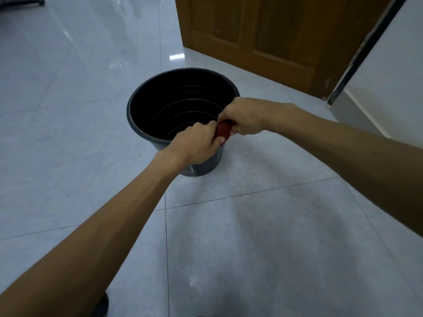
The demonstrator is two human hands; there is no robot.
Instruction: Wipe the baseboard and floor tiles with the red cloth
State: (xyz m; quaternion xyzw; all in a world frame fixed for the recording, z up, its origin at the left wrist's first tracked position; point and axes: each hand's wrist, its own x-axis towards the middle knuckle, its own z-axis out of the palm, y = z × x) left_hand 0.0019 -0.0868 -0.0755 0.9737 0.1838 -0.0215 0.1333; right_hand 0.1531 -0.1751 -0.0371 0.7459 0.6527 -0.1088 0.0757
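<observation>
A rolled red cloth (223, 131) is held over the near right rim of a black bucket (146, 97). My left hand (196, 143) grips its near end and my right hand (242, 117) grips its far end, so only a short red stretch shows between the fists. The bucket stands on glossy pale grey floor tiles (251, 236). A white baseboard (357, 113) runs along the foot of the wall at the right, well apart from both hands.
A brown wooden door (263, 37) stands behind the bucket, with a dark metal strip (352, 65) at its frame beside the white wall. A dark object (34, 1) sits at the far left top corner. Tile joints cross the floor in front of me.
</observation>
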